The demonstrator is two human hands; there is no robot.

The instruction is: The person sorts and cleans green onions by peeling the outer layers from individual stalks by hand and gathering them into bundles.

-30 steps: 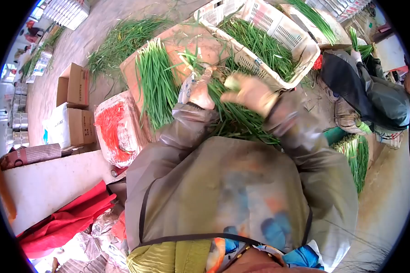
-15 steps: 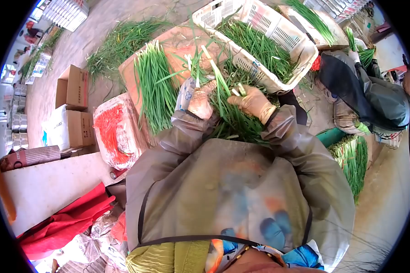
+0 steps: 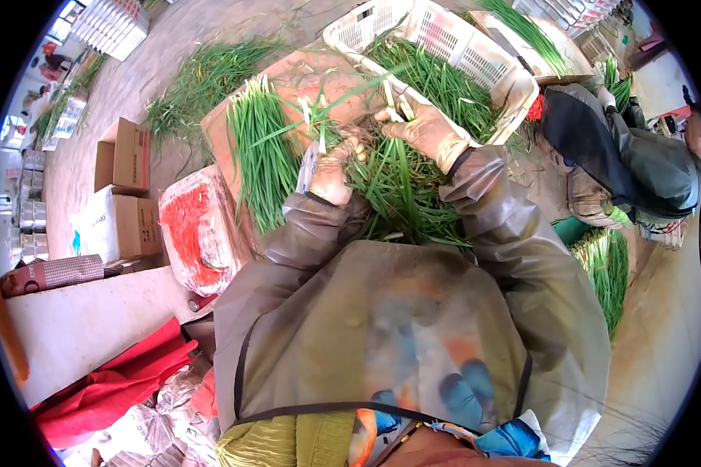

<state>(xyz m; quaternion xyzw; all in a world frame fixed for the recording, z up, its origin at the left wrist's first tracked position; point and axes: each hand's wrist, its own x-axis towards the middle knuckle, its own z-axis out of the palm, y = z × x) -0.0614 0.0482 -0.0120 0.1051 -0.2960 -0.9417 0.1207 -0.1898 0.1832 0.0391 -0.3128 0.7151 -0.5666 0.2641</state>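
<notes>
My left hand (image 3: 333, 173), gloved, is closed around a few green chives (image 3: 322, 142), their pale ends pointing up past the fingers. Just to its right, my gloved right hand (image 3: 427, 134) pinches several chive stalks (image 3: 389, 95) whose white ends stick up above the fingertips. Their green leaves hang down over a loose heap of chives (image 3: 405, 198) in front of my apron. Beyond my left hand, a neat bundle of chives (image 3: 261, 144) lies on a brown board (image 3: 319, 74), with white ends facing away from me.
A white plastic crate (image 3: 514, 101) holding chives stands behind my right hand. Red ties (image 3: 191, 233) lie on a wrapped pack at left, near cardboard boxes (image 3: 125, 159). More chives (image 3: 202, 82) lie on the floor. Another person (image 3: 646, 167) works at right beside stacked chives (image 3: 606, 272).
My right hand has risen, bringing the stalks' white ends upright above its fingers. My left hand has shifted slightly down and left.
</notes>
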